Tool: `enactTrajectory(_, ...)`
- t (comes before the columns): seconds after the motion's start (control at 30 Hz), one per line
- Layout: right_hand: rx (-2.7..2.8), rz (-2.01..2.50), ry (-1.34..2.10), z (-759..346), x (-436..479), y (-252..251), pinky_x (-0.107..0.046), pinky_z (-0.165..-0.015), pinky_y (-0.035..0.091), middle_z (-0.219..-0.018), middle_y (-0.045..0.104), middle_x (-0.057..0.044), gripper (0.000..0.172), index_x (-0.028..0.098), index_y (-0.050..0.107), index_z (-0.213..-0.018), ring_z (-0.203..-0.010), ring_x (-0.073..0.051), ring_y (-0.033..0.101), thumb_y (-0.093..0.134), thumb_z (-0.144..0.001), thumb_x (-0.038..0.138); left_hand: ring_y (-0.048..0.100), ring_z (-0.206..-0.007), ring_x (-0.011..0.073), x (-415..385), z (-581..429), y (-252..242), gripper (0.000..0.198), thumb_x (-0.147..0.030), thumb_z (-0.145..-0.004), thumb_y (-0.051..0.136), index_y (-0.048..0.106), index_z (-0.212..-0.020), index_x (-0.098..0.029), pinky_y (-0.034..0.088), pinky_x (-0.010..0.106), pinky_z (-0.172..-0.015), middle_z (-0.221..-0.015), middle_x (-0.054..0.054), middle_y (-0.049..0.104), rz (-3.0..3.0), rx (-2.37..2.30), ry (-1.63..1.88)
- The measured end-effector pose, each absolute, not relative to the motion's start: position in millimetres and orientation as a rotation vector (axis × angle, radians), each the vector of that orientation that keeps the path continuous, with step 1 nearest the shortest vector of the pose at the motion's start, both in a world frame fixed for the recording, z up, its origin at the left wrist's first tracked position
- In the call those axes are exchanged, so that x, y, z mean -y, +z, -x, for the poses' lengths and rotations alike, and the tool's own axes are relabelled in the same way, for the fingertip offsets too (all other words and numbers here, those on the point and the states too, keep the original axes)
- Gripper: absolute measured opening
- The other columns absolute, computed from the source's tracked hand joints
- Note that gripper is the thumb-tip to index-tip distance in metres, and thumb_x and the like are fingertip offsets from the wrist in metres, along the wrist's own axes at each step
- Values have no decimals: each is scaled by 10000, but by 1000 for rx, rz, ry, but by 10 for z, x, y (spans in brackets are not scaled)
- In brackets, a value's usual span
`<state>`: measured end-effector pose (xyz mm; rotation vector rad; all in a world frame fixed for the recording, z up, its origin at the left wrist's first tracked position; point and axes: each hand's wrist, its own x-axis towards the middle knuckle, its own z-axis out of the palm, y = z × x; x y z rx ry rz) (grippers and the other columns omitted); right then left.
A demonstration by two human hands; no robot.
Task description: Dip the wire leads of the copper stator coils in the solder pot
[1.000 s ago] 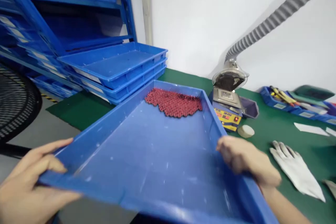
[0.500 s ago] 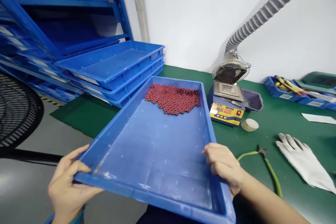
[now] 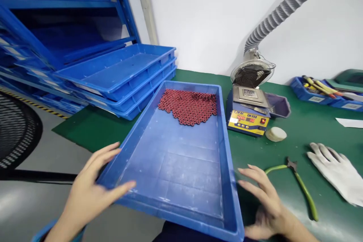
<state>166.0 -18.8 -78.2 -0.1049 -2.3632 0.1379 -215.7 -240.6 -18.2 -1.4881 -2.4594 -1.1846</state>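
Note:
A shallow blue plastic tray point(image 3: 193, 166) lies before me, its near end toward my body. Packed side by side at its far end are many small round red parts point(image 3: 188, 106) with dark edges, and a few near the far wall look tipped over. My left hand point(image 3: 95, 181) is at the near left corner with fingers spread along the outside and the thumb over the rim. Beside the right wall, my right hand point(image 3: 265, 200) has its fingers apart and holds nothing. Whether its lower fingers touch the tray I cannot tell.
Stacked blue trays point(image 3: 124, 75) stand at the left, by a blue rack point(image 3: 124, 7). Right of my tray are a yellow-fronted heating unit point(image 3: 246, 121), a whitish round pad point(image 3: 276, 134), green-handled cutters point(image 3: 304, 189) and a white glove point(image 3: 337, 172). A black fan point(image 3: 19, 132) is at far left.
Both hands have loosened from the tray's rim and their fingers have spread. My right hand has come off the right wall to its outer side. The tray's near end has turned slightly.

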Motion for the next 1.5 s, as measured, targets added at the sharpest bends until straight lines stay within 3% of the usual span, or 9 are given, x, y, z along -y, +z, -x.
enactTrajectory(0.07, 2311, 261, 137, -1801, 280, -836, -518, -963, 433, -1189, 527, -246, 730, 61, 493, -1238, -1104, -356, 557, 604, -795, 630, 678, -947, 268, 1898, 2178, -161, 571, -509, -617, 782, 619, -1097, -247, 587, 420, -826, -1114, 75, 670, 1493, 2744, -1414)
enactTrajectory(0.17, 2283, 394, 178, -1874, 381, -882, -430, -868, 501, -1184, 534, -230, 568, 79, 498, -1225, -1072, -321, 578, 578, -852, 500, 665, -701, 195, 1051, 2260, -307, 436, -239, -535, 844, 648, -912, -146, 573, 318, -662, -898, 67, 692, 1344, 3215, -1531)
enactTrajectory(0.23, 2277, 445, 192, -1863, 388, -886, -385, -824, 526, -1185, 536, -218, 485, 90, 517, -1194, -1044, -296, 595, 591, -842, 416, 619, -581, 162, 568, 2333, -441, 383, -161, -611, 798, 625, -947, -103, 536, 284, -558, -750, 48, 654, 1193, 3258, -1543)
enactTrajectory(0.3, 2254, 498, 199, -1844, 352, -877, -363, -798, 542, -1182, 542, -209, 437, 99, 532, -1164, -1015, -278, 609, 616, -815, 349, 568, -533, 109, 199, 2395, -552, 409, -93, -681, 748, 588, -1057, -90, 509, 244, -550, -734, 17, 620, 1050, 3188, -1568)
enactTrajectory(0.43, 2213, 579, 257, -1846, 263, -869, -376, -785, 562, -1167, 560, -193, 394, 124, 548, -1134, -1020, -286, 610, 633, -793, 304, 546, -559, 75, -223, 2445, -695, 404, -76, -804, 667, 524, -1181, -99, 504, 220, -575, -825, 8, 612, 817, 3078, -1659)
enactTrajectory(0.67, 2206, 582, 344, -1860, 250, -869, -354, -752, 578, -1155, 565, -187, 343, 138, 549, -1109, -1013, -275, 620, 627, -804, 274, 600, -696, 100, -233, 2551, -882, 260, -132, -883, 624, 551, -1132, -111, 544, 230, -624, -888, 19, 611, 647, 2960, -1857)
enactTrajectory(1.27, 2191, 637, 417, -1872, 224, -884, -306, -734, 591, -1141, 559, -174, 236, 154, 563, -1042, -919, -224, 656, 616, -834, 253, 618, -786, 128, -275, 2699, -972, 193, -150, -879, 622, 573, -1061, -107, 554, 283, -712, -935, 36, 618, 602, 2763, -1859)
enactTrajectory(1.5, 2158, 654, 467, -1861, 227, -869, -309, -707, 592, -1123, 578, -167, 230, 158, 575, -1024, -888, -224, 661, 629, -810, 220, 608, -689, 136, -165, 2525, -874, 297, -227, -724, 713, 541, -955, -157, 528, 272, -672, -784, 9, 580, 838, 2799, -1643)
